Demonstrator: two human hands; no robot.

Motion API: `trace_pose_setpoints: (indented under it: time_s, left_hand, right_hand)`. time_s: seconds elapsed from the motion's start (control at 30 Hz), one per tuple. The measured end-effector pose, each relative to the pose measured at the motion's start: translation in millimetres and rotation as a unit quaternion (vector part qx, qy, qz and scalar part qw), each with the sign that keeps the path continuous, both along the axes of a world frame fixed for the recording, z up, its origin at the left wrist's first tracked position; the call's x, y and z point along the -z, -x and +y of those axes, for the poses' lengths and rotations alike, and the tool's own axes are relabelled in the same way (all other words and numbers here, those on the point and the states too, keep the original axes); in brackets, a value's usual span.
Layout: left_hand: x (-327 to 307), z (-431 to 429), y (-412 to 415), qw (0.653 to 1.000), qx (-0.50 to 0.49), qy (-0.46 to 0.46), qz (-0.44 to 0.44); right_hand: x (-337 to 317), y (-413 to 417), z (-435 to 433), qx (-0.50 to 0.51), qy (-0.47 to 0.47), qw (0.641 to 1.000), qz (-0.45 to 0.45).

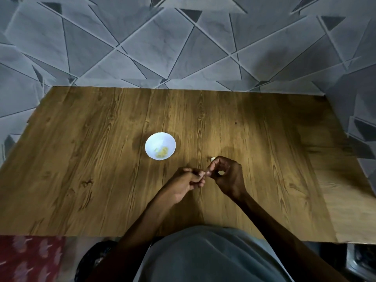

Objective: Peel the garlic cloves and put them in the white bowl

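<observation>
garlic clove [208,173], small and mostly hidden by fingertips, is pinched between the 2 hands above the near middle of the wooden table [264,139]. just beyond the right fingers lies a tiny white scrap [212,158]; clove or skin, i cannot tell. the white bowl [155,140] stands to the left and a little farther off, apart from both hands, with a few yellowish peeled cloves [162,153] in its bottom. grey triangle-patterned tiles [183,47] lie beyond the table's far edge. the left hand [187,180] is curled, thumb and fingertips nipping the clove; the right hand [225,174] is curled too, gripping it from the other side.
</observation>
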State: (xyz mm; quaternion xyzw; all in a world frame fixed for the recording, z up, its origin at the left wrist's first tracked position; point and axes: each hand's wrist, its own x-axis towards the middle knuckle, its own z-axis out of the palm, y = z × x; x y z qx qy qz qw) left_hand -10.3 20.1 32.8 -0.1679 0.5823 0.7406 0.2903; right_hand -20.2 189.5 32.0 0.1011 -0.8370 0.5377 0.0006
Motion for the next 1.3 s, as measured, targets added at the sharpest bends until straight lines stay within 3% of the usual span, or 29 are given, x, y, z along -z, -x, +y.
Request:
trace_pose_setpoints:
  time_s: [0.1,0.2,0.27,0.37,0.43,0.5,0.63,0.87,1.07,1.3]
  left_hand:
    - [-3,1,5,0.995,-0.016,-0.044,-0.089]
    - [-5,1,7,0.998,-0.015,-0.023,-0.061]
    - [-3,2,7,0.997,0.004,0.047,0.056]
    - [1,3,9,0.961,0.009,0.162,0.225]
    - [1,3,9,0.945,0.011,0.178,0.274]
    - [-2,2,8,0.951,0.023,0.174,0.255]
    - [-2,-2,5,0.982,0.036,0.113,0.145]
    - [1,3,6,1.000,0.000,0.016,0.013]
    - [6,-1,5,0.999,-0.026,0.041,0.014]
    - [12,-5,6,0.997,-0.042,0.070,0.001]
  right_hand:
    - [-5,2,-3,-0.017,-0.060,0.992,0.106]
    - [-7,7,-4,-0.015,-0.068,0.994,0.081]
    - [-10,12,-4,0.007,0.003,0.998,-0.055]
    - [-16,19,1,0.004,0.163,0.935,-0.315]
    - [-18,22,7,-0.019,0.215,0.883,-0.417]
    - [-18,23,9,-0.029,0.241,0.858,-0.452]
    - [-16,19,8,-0.002,0.218,0.889,-0.404]
    - [-12,16,-1,0.024,0.123,0.941,-0.314]
    - [6,20,-3,0.054,0.002,0.967,-0.247]
    - [3,24,-9,0.035,-0.033,0.980,-0.191]
